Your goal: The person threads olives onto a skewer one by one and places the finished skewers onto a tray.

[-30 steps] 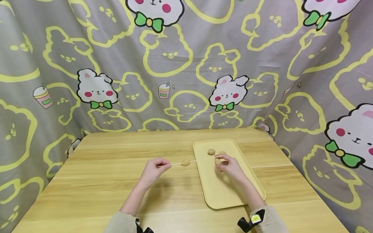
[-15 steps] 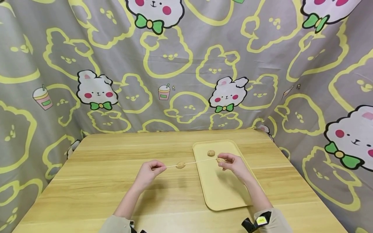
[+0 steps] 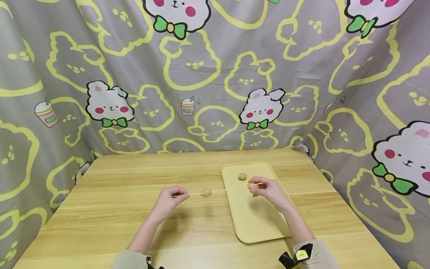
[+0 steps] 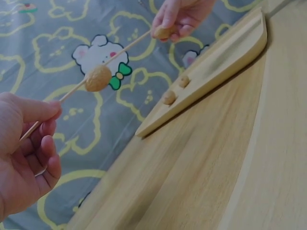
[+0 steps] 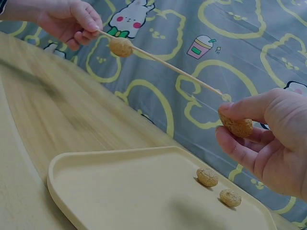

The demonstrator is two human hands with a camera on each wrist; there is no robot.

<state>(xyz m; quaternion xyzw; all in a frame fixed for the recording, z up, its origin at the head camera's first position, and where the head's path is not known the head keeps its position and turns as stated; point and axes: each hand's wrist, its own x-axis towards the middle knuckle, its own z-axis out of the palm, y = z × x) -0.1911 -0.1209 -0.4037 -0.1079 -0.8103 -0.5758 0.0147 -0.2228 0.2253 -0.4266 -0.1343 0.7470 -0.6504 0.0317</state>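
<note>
Between thumb and fingers, my left hand (image 3: 168,203) pinches one end of a thin wooden skewer (image 5: 177,70). A wrinkled golden-brown ball (image 4: 99,78), like fried food, is threaded on the skewer a short way from those fingers. My right hand (image 3: 273,195) holds a second wrinkled ball (image 5: 237,123) between thumb and fingertips, above the tray. The skewer's far end meets this second ball near the right thumb; whether it has gone in, I cannot tell. Two more such balls, a nearer ball (image 5: 230,197) and its neighbour (image 5: 207,177), lie in the tray.
A pale yellow rectangular tray (image 3: 258,228) with a low rim lies on the right half of the wooden table (image 3: 111,209). Behind the table hangs a grey curtain (image 3: 208,45) printed with yellow outlines and white rabbits.
My right hand has turned the second ball to line up with the skewer, and the skewer's end now reaches it. My left hand, with skewer and threaded ball, has shifted slightly left.
</note>
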